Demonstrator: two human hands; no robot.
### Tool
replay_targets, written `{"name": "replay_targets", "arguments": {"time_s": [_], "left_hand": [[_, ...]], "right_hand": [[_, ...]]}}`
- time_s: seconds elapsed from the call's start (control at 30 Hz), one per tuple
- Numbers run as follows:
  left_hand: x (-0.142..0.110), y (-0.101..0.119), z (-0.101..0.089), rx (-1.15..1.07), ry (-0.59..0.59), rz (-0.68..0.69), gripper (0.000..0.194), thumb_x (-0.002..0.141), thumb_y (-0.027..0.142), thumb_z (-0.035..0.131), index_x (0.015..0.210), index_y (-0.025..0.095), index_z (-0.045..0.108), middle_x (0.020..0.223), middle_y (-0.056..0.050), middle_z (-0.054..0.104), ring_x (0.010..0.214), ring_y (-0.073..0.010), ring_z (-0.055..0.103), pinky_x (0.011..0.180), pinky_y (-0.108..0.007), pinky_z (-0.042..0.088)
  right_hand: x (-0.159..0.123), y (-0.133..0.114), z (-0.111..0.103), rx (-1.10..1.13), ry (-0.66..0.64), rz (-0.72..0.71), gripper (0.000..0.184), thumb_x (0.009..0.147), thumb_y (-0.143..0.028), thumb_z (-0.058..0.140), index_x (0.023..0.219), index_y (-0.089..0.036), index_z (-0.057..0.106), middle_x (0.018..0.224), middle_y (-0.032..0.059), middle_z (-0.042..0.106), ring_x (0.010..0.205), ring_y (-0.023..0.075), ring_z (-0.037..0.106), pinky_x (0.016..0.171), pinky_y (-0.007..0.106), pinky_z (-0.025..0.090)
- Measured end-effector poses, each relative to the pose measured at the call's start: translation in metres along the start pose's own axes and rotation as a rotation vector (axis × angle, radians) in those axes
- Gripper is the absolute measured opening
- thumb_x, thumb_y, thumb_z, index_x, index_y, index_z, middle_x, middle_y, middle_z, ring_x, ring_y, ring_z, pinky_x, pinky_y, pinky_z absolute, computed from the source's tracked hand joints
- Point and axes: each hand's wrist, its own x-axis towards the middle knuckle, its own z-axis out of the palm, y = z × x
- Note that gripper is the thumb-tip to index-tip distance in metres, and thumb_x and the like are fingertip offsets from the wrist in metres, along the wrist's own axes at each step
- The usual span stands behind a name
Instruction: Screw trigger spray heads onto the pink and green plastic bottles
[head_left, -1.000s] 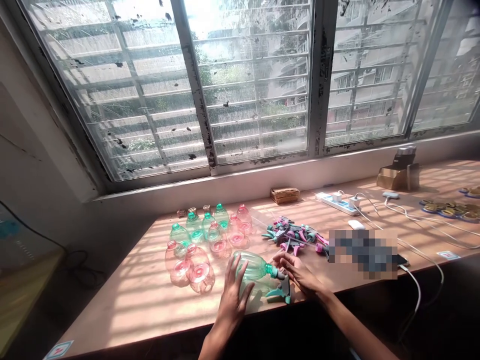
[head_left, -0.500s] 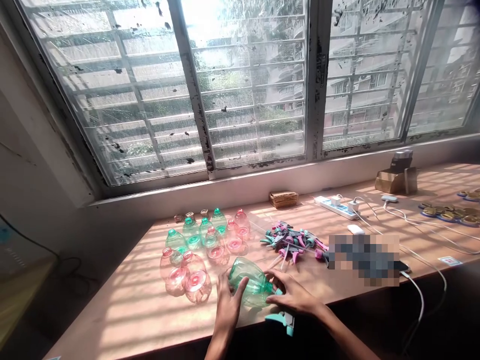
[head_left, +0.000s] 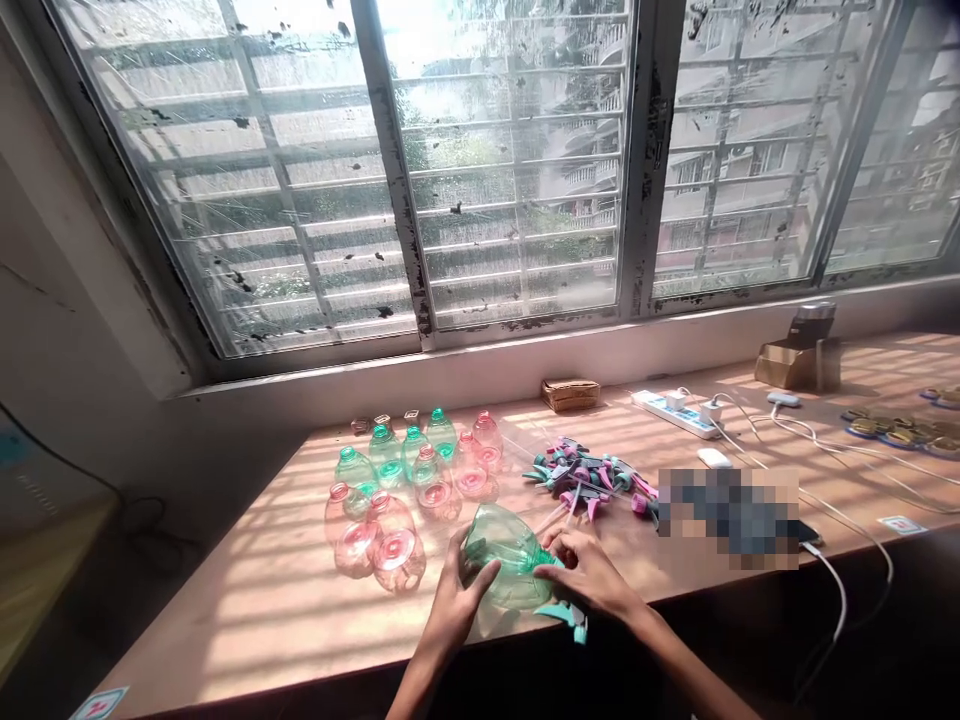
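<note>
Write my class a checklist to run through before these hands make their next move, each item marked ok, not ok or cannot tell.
1. Left hand supports the see-through green plastic bottle: ok.
2. Right hand is at its neck: ok.
3. Bottle is upright: not ok, tipped sideways.
4. Teal-and-grey plastic spray head is fully seated: cannot tell, fingers cover the join.
5. Heap of pink, teal and grey plastic spray heads is clear of both hands: ok.

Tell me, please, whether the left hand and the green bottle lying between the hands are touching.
Touching. The head view shows it: the left hand wraps the wide end of the green bottle, its thumb lying against the side.
</note>
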Motion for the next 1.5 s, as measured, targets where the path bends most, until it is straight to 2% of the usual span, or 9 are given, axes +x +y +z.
{"name": "replay_targets", "arguments": {"time_s": [0.17,0.4,0.63,0.73,0.87,0.97,1.13,1.27,1.5], "left_hand": [[-0.002,0.005,0.0,-0.064,0.052,-0.014,0.047,0.099,0.041,0.068,0.14,0.021,0.059,0.147,-0.012,0.062,0.136,-0.0325,0.059,0.116,-0.061,0.042],[-0.005,0.005,0.006,-0.113,0.094,-0.058,0.045,0.097,0.033,0.073,0.137,0.019,0.06,0.135,-0.01,0.068,0.125,-0.0308,0.066,0.11,-0.059,0.05],[-0.002,-0.01,0.001,-0.117,0.083,-0.04,0.05,0.098,0.038,0.071,0.142,0.02,0.056,0.135,-0.011,0.069,0.123,-0.0305,0.068,0.109,-0.059,0.051],[0.0,-0.017,-0.001,-0.093,0.048,-0.035,0.063,0.096,0.04,0.074,0.15,0.021,0.048,0.129,-0.011,0.072,0.118,-0.0307,0.072,0.109,-0.059,0.051],[0.002,-0.017,-0.004,-0.048,0.031,0.023,0.082,0.09,0.041,0.08,0.158,0.024,0.037,0.153,-0.015,0.056,0.132,-0.0352,0.062,0.115,-0.063,0.045],[0.003,-0.009,-0.005,0.005,0.03,0.063,0.068,0.089,0.037,0.08,0.149,0.023,0.051,0.16,-0.013,0.048,0.145,-0.0378,0.048,0.121,-0.066,0.034],[0.003,0.01,0.0,0.015,-0.018,0.044,0.045,0.098,0.038,0.07,0.138,0.02,0.061,0.146,-0.011,0.062,0.137,-0.0337,0.057,0.117,-0.063,0.041],[0.003,0.013,0.003,0.016,-0.012,0.059,0.043,0.1,0.038,0.068,0.138,0.02,0.061,0.144,-0.011,0.063,0.132,-0.0323,0.061,0.113,-0.06,0.046],[0.004,-0.01,-0.003,0.076,0.078,0.113,0.051,0.098,0.035,0.07,0.145,0.024,0.055,0.158,-0.012,0.05,0.139,-0.0354,0.053,0.115,-0.063,0.043]], "right_hand": [[0.014,0.009,0.001,0.191,-0.132,0.058,0.02,0.097,-0.036,0.073,0.1,-0.017,0.069,0.096,0.0012,0.072,0.078,0.018,0.07,0.071,0.035,0.059],[0.008,0.006,0.001,0.488,-0.222,0.202,0.026,0.102,-0.035,0.068,0.123,-0.018,0.067,0.116,0.0066,0.074,0.09,0.0213,0.074,0.077,0.039,0.065],[0.007,0.0,0.004,0.652,-0.086,0.229,0.027,0.102,-0.032,0.069,0.125,-0.019,0.067,0.12,0.0072,0.073,0.095,0.023,0.074,0.082,0.043,0.064],[0.01,0.006,0.006,0.684,-0.019,0.237,0.03,0.102,-0.034,0.068,0.127,-0.019,0.066,0.123,0.0081,0.072,0.098,0.0242,0.074,0.083,0.044,0.064],[0.009,0.008,0.006,0.681,-0.001,0.257,0.03,0.102,-0.033,0.069,0.128,-0.019,0.066,0.126,0.0086,0.072,0.101,0.025,0.073,0.085,0.045,0.064],[0.008,0.007,0.008,0.653,0.0,0.265,0.028,0.101,-0.032,0.07,0.126,-0.018,0.067,0.123,0.008,0.072,0.098,0.0239,0.074,0.083,0.043,0.064],[0.009,0.009,0.011,0.643,0.04,0.285,0.029,0.101,-0.033,0.07,0.125,-0.018,0.067,0.12,0.0073,0.073,0.093,0.0225,0.074,0.079,0.041,0.065],[0.009,0.011,0.011,0.649,0.046,0.293,0.029,0.101,-0.033,0.07,0.126,-0.018,0.066,0.121,0.0076,0.073,0.095,0.023,0.074,0.08,0.042,0.065],[0.01,0.009,0.013,0.635,0.027,0.284,0.03,0.101,-0.033,0.07,0.126,-0.018,0.066,0.121,0.0076,0.073,0.093,0.0227,0.074,0.079,0.041,0.065]]}}
